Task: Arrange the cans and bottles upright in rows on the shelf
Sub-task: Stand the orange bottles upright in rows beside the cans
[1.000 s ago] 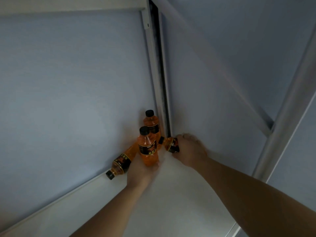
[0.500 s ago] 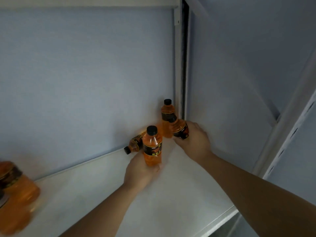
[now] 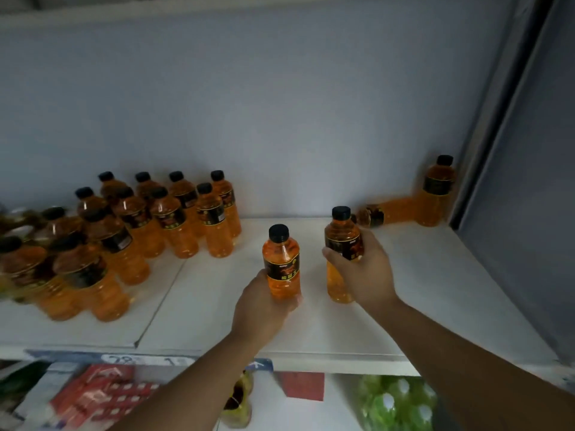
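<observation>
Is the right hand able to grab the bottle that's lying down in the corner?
Probably not yet: the right hand is full, wrapped around an upright bottle. The shelf between it and the lying bottle looks bare.

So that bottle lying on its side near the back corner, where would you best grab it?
Probably around the bare orange body of the lying bottle, coming from the front and above. Its cap end points left, partly hidden behind the bottle in the right hand; its base meets the upright corner bottle, and the wall blocks the back.
</observation>
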### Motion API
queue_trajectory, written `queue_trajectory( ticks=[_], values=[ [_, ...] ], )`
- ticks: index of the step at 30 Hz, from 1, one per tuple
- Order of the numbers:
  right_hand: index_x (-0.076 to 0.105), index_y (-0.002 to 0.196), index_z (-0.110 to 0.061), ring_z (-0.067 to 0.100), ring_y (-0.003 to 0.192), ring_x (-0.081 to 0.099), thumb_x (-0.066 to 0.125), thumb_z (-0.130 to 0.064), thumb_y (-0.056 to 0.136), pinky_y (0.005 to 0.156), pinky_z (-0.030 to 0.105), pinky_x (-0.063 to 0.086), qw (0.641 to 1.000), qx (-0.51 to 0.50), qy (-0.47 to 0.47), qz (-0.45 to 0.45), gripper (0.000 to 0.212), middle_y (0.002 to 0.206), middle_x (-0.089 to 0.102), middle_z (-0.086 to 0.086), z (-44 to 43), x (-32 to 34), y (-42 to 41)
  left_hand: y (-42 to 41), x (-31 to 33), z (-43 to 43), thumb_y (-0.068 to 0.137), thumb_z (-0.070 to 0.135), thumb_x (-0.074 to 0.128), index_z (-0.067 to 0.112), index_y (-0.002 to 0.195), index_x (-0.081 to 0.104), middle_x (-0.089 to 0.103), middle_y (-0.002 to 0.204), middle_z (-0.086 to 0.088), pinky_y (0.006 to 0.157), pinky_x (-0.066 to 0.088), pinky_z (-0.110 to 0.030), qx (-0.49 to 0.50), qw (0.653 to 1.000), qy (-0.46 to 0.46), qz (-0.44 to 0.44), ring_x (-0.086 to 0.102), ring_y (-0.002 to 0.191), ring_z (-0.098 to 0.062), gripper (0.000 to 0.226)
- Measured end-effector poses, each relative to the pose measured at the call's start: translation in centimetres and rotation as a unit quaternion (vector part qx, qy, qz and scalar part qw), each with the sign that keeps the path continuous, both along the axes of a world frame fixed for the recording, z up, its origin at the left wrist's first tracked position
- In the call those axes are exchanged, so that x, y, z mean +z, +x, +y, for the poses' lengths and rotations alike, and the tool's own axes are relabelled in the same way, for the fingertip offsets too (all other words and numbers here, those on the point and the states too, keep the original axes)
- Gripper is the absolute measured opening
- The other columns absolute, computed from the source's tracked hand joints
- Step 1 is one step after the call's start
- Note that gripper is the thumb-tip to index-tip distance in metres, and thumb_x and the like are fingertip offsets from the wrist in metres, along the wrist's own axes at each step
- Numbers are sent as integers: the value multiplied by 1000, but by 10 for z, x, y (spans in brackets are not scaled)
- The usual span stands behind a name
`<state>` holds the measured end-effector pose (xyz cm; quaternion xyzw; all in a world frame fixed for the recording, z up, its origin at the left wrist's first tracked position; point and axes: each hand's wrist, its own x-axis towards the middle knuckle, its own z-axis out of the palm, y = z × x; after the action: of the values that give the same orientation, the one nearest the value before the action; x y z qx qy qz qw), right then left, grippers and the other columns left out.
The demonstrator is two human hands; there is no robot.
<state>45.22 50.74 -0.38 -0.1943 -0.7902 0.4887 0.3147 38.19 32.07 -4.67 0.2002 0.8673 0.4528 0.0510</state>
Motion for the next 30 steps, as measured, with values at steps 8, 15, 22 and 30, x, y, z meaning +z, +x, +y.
queue_trajectory(
  ticks=[8, 15, 22, 30],
  values=[
    [52, 116, -38, -6, 92, 57, 79, -38, 84, 75, 15, 40, 997, 74, -27, -22, 42, 100, 62, -23, -101, -1, -50, -36, 0, -101, 80, 43, 81, 43, 100, 50, 63, 99, 18, 80, 44, -29, 84, 996, -4, 12, 62, 92, -11, 37],
    [52, 121, -34, -1, 93, 57, 80, -36, 84, 75, 15, 40, 994, 95, -32, -51, 46, 101, 59, -25, -168, 2, -114, -100, -8, -162, 82, 34, 82, 47, 98, 50, 65, 106, 16, 84, 48, -29, 87, 996, 26, 23, 63, 98, -11, 38],
    [53, 126, -29, 4, 95, 57, 78, -34, 86, 74, 18, 42, 992, 87, -37, -77, 48, 98, 59, -23, -199, 3, -153, -142, -19, -182, 86, 40, 77, 39, 119, 53, 66, 120, 14, 88, 46, -26, 100, 993, 25, 49, 62, 107, -8, 41],
    [47, 118, -35, -2, 89, 56, 77, -33, 87, 73, 17, 42, 992, 89, -13, -87, 44, 101, 58, -22, -201, 1, -169, -162, -28, -175, 88, 43, 74, 36, 135, 46, 63, 131, 10, 101, 52, -42, 139, 989, 26, 41, 62, 122, -19, 56]
  ],
)
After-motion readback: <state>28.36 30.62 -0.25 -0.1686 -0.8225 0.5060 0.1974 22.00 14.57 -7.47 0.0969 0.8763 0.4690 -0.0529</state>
